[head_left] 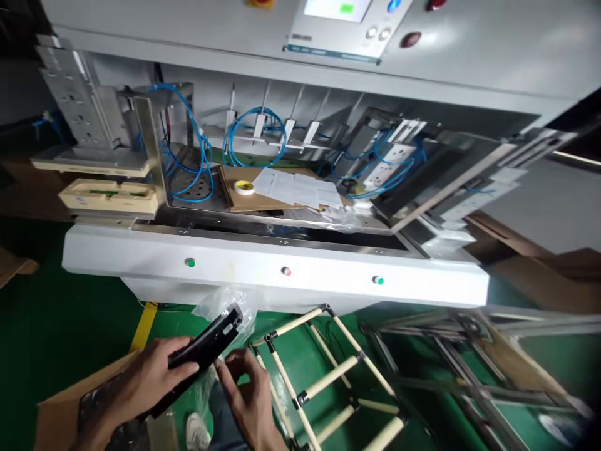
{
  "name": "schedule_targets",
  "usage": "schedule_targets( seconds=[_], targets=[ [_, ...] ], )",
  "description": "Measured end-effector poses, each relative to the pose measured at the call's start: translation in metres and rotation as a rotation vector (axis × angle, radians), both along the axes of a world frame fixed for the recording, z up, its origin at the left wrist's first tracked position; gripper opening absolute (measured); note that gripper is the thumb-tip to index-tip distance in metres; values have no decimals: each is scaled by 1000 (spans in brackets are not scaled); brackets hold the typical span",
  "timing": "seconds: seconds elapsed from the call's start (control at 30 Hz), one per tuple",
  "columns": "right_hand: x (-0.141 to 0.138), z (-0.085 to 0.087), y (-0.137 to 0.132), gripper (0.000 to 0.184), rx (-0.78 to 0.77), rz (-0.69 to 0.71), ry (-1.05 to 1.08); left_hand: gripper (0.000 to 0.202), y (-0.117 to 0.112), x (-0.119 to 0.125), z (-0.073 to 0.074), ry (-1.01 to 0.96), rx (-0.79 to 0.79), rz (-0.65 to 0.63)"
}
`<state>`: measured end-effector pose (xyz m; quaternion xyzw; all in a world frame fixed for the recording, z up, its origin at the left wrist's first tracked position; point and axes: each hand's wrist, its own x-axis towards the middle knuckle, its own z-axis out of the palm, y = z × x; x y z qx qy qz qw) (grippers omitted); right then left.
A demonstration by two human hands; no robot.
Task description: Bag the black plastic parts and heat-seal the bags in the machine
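My left hand grips a long, glossy black plastic part, thumb on top and fingers around its far side. The part slants up to the right, with a slot and small clips near its upper end. A crumpled clear plastic bag hangs around and behind that end and runs down below it. Just right of the part, my right hand is curled, its thumb and finger pinched at the edge of the bag. The fingertips are partly blurred.
Ahead stands a white machine front with green and red buttons. Inside lie cardboard, papers, a tape roll and blue hoses. A pipe-frame rack stands at right; an open cardboard box is at lower left.
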<state>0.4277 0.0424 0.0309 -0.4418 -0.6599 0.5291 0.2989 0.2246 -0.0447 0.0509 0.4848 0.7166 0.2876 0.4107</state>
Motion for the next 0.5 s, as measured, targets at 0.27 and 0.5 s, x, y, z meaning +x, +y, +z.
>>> schedule_targets(
  seconds=[0.27, 0.5],
  targets=[
    [-21, 22, 102, 68, -260, -107, 110, 49, 120, -26, 37, 89, 32, -213],
    [-32, -6, 169, 70, -173, -225, 131, 43, 217, -43, 26, 400, 232, -175]
  ],
)
